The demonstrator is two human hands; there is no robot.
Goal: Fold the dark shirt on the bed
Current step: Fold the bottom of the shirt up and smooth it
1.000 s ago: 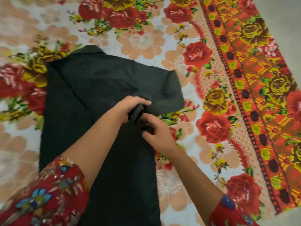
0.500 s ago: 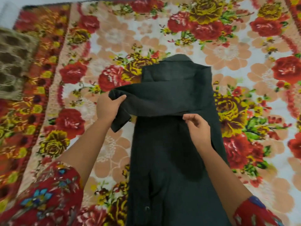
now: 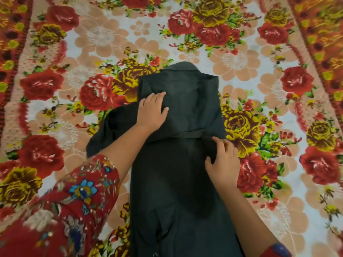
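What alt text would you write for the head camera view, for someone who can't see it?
A person folds a dark shirt lying on a flowered bedspread. The left hand presses flat on the folded-over upper part; the right hand touches the shirt's right edge. A flap of dark fabric sticks out to the left.

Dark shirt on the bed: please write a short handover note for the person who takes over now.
Left hand: open, pressing flat on the dark shirt below its collar.
Right hand: fingers bent at the shirt's right edge; grip unclear.
Shirt lies lengthwise on the floral bedspread, collar far.
Done: right side folded in.
Left: fold in the loose cloth sticking out left, then fold the length.
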